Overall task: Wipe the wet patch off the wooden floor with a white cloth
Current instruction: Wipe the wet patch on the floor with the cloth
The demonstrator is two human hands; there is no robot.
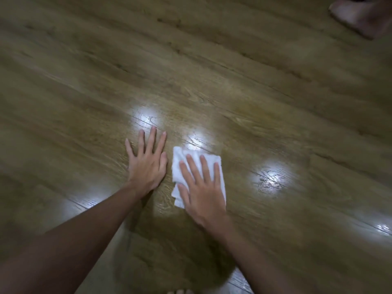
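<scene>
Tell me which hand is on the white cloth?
The right hand presses flat on the white cloth; the left hand rests on the bare floor.

My left hand [146,164] lies flat, fingers spread toward twelve o'clock. At its three o'clock, my right hand [201,187] presses down flat, fingers straight, both forearms extended.

Wooden floor [212,71], glossy planks with bright glare spots. Lying on it: folded white cloth [180,166]; left hand [146,164] flat beside.
</scene>
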